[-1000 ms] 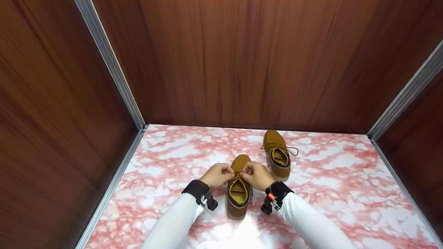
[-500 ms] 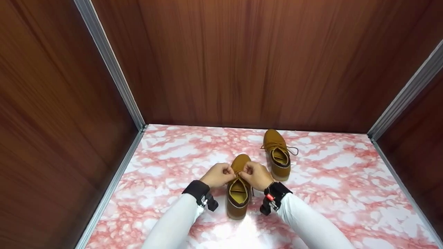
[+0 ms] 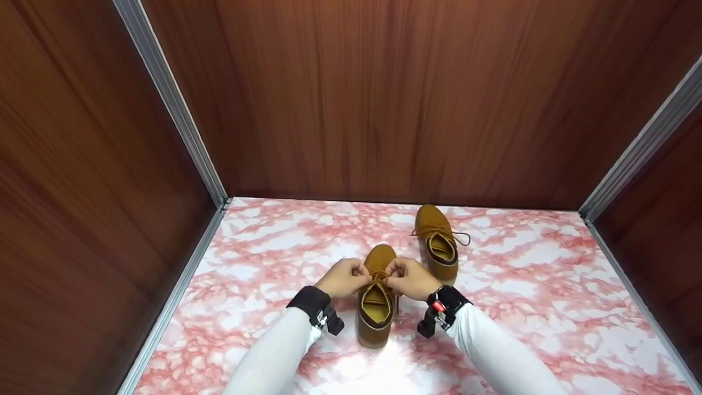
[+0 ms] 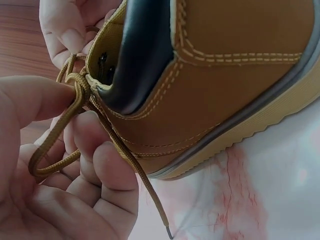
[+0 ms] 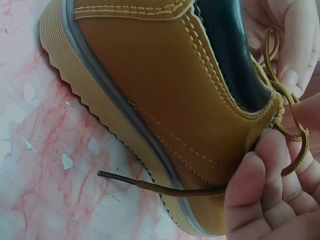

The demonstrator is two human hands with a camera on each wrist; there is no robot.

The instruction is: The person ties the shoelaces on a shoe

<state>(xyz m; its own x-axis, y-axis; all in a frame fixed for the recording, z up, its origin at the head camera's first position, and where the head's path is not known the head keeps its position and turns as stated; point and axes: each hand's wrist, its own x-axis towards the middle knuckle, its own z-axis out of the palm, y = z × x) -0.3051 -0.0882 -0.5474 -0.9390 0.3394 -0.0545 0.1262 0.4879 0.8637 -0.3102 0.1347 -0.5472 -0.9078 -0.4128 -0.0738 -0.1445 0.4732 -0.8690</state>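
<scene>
A tan lace-up shoe [image 3: 379, 255] stands on the floor between both hands, its toe pointing away from me. My left hand [image 3: 344, 278] pinches a loop of the brown shoelace [image 4: 46, 156] at the top of the lacing, thumb against forefinger. From the other side, my right hand [image 3: 411, 280] holds another part of the same lace with thumb and fingers. One loose lace end [image 4: 145, 179] hangs down the shoe's side in the left wrist view. A second lace end [image 5: 165, 190] lies across the side in the right wrist view. Fingers partly hide the knot.
A matching tan shoe [image 3: 433, 217] stands farther back to the right, its laces spread to both sides. Dark wood-grain panels [image 3: 351, 104] enclose the pink-and-white marbled floor [image 3: 274, 247] at the back and sides.
My right hand and wrist have shifted slightly right and turned a little. The left hand stays nearly in place, and the nearer shoe has hardly moved.
</scene>
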